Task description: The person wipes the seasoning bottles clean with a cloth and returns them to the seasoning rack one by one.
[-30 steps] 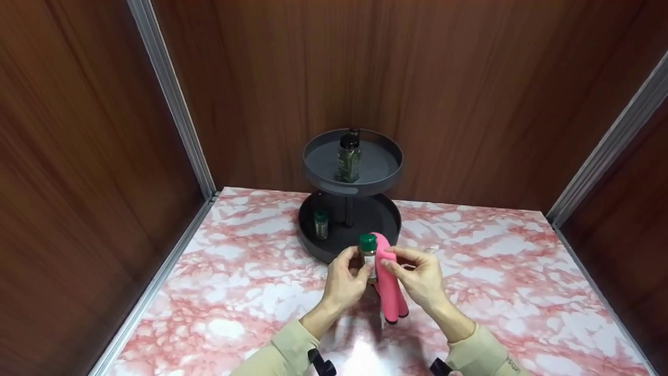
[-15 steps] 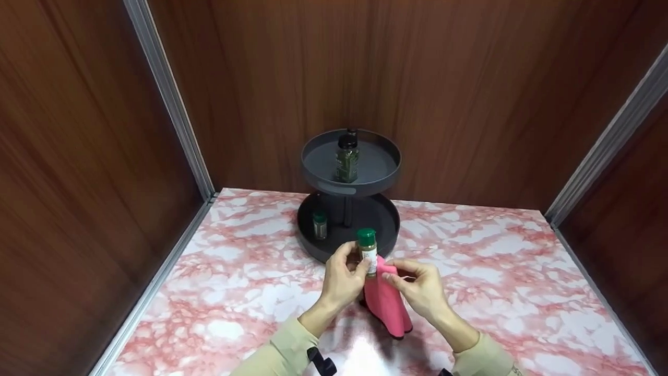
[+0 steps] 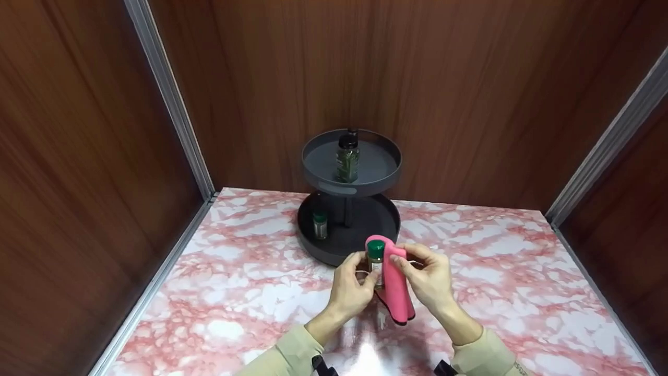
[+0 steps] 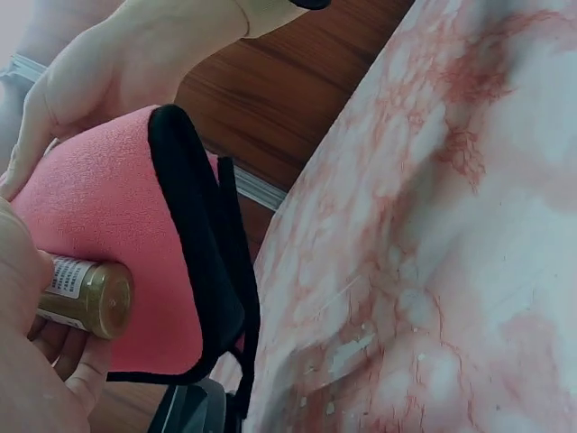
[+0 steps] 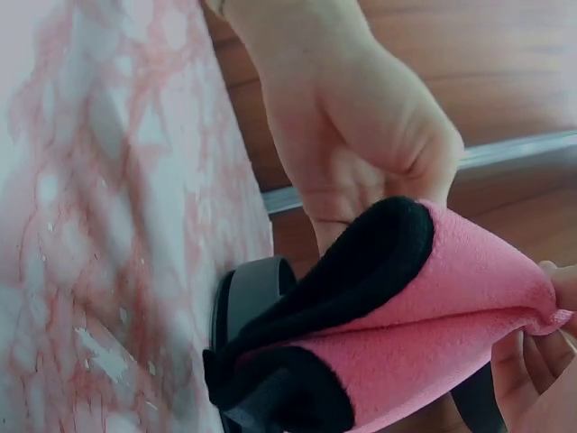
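My left hand (image 3: 352, 284) grips a small spice jar (image 3: 376, 261) with a green cap, held upright above the table in the head view. Its brownish contents and white label show in the left wrist view, where the jar (image 4: 88, 296) lies against pink cloth (image 4: 108, 207). That cloth is edged in black and hangs folded around the jar's far and right sides. My right hand (image 3: 430, 277) pinches the cloth (image 3: 397, 287) between thumb and fingers. In the right wrist view the cloth (image 5: 451, 289) hides the jar.
Behind my hands stands a dark two-tier round tray (image 3: 376, 189). A larger jar (image 3: 347, 162) with a black cap is on its upper tier, another black cap behind it. The lower tier bears a small green-capped jar (image 3: 320, 227). Wood-grain panels (image 3: 443, 104) enclose the marbled table (image 3: 235, 292).
The jar and both hands have shifted slightly right. The cloth dropped below the jar's cap half a second ago and now stands up behind it again. The tiered tray stays put.
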`<state>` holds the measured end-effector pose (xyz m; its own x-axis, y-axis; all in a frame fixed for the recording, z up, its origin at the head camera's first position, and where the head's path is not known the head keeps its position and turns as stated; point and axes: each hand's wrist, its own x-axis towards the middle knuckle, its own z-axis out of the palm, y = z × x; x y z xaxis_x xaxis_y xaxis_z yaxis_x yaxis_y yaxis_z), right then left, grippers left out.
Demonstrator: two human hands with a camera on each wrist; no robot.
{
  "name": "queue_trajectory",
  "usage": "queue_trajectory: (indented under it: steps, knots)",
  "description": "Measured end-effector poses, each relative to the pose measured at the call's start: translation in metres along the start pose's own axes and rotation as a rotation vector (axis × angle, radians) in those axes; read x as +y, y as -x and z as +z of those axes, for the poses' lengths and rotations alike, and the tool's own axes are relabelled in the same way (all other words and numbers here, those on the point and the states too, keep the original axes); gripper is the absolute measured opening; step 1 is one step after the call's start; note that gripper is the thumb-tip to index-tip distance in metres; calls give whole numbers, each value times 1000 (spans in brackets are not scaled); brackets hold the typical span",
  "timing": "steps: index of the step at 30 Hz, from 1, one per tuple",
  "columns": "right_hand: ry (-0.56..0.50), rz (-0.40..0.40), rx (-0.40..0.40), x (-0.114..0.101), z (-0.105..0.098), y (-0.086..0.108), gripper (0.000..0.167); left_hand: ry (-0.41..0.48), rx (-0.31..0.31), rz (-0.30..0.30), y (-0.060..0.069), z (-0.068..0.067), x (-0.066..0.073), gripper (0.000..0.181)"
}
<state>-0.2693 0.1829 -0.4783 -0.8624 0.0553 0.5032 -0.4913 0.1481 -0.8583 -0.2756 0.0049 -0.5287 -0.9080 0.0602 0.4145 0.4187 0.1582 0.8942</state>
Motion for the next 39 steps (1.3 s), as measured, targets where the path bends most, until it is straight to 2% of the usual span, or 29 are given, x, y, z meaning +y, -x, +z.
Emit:
queue_trajectory:
  steps: [7,13,17,23,35,39]
  knots:
    - [-18,-25,-41,4,0,3,18,10,29,20,-5,-1,5,27]
    - [-4,-36,-90,11,3,16,18,56,60,-17,-8,-4,7,26]
    - [32,15,-109,13,3,25,17,85,61,-13,-9,-7,8,28]
    - [73,103,-166,14,0,31,18,77,70,18,-12,-12,9,29]
    - [96,113,-115,13,-10,24,16,45,79,26,-9,-18,-2,28]
    - [106,115,-101,11,-13,21,16,20,89,51,-7,-22,-7,29]
